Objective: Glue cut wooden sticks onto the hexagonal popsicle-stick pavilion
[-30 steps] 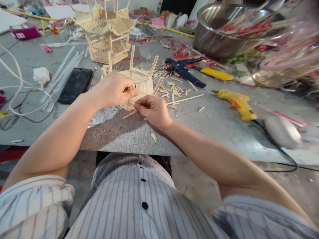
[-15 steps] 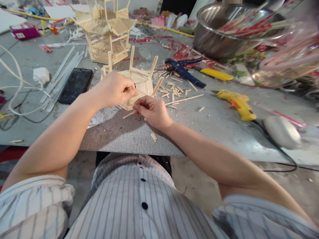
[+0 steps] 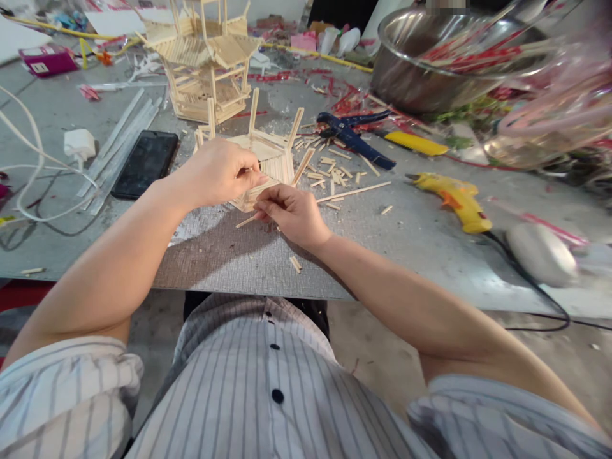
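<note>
A small model of thin wooden sticks (image 3: 268, 159), with posts pointing up, rests on the grey table (image 3: 229, 255). My left hand (image 3: 217, 172) grips its near left side with curled fingers. My right hand (image 3: 289, 213) is closed just below it, fingertips pinched on a thin stick at the model's near edge. Both hands touch each other at the fingertips. Loose wooden sticks (image 3: 335, 175) lie scattered to the right of the model.
A taller stick tower (image 3: 205, 64) stands behind. A black phone (image 3: 146, 162) and white charger (image 3: 79, 145) lie left. Blue cutters (image 3: 354, 134), a yellow knife (image 3: 415, 143) and a yellow glue gun (image 3: 454, 199) lie right. A steel bowl (image 3: 430, 57) sits far right.
My right hand has crept slightly up and left against the model's near edge. My left hand and the model have stayed put.
</note>
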Available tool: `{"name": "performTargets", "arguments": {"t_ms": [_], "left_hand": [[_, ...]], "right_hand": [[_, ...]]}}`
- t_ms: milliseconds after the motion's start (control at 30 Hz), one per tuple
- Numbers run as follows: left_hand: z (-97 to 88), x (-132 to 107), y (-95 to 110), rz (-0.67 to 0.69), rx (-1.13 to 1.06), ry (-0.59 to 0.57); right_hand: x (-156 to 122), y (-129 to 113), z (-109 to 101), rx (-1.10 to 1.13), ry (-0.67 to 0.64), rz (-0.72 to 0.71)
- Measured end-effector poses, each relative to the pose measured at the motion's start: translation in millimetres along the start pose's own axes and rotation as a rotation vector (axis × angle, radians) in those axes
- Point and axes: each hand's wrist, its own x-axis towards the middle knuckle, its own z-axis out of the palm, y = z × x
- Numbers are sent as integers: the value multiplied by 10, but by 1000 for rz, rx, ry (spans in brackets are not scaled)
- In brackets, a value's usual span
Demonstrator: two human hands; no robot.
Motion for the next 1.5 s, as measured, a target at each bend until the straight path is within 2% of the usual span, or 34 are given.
{"name": "performTargets", "arguments": {"t_ms": [167,300,467,600,933,1500], "left_hand": [[-13,1,19,-27,46,10],[-21,1,-7,-32,-23,22],[-4,8,-73,-3,2,-28],[26,25,-103,19,36,-17],[-2,14,-57,13,67,-65],[34,48,-74,9,73,-31]], "right_hand": [[-2,0,1,13,-7,6],[-7,-6,7,20,-9,10],[-1,-21,5,9,-11,15],[8,-21,4,11,-13,18],[5,-27,0,22,-19,32],[6,3,11,31,-13,21]]}}
